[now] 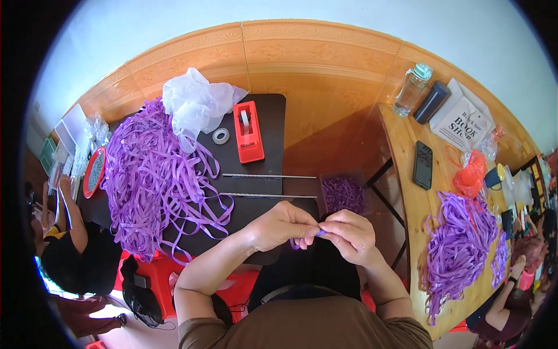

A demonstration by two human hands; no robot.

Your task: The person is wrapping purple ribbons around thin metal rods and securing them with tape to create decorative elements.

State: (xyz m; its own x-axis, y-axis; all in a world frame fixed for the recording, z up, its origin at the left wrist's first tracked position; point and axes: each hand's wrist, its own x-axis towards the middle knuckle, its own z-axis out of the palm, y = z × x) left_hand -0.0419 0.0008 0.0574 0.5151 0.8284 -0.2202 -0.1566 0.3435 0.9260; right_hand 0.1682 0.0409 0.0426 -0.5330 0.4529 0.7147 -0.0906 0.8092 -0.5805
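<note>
My left hand [285, 224] and my right hand [351, 235] meet in front of my body, thumbs and fingers pinched on a narrow purple ribbon [321, 232]. Only a short piece of it shows between the fingertips, and a bit more hangs below the left fingers. Just beyond my hands, two thin metal rods [270, 175] lie side by side, jutting past the right edge of a black table [273, 119]. A large tangled heap of purple ribbons [148, 174] covers the table's left part, with loose loops trailing towards my left forearm.
Farther back are a red tape dispenser [249, 134], a tape roll [221, 136] and a white plastic bag [197, 104]. A bin of purple pieces [343, 195] sits low past the table edge. The wooden table [407, 209] at right bears a phone [423, 165] and another ribbon heap [462, 250]. People sit on both sides.
</note>
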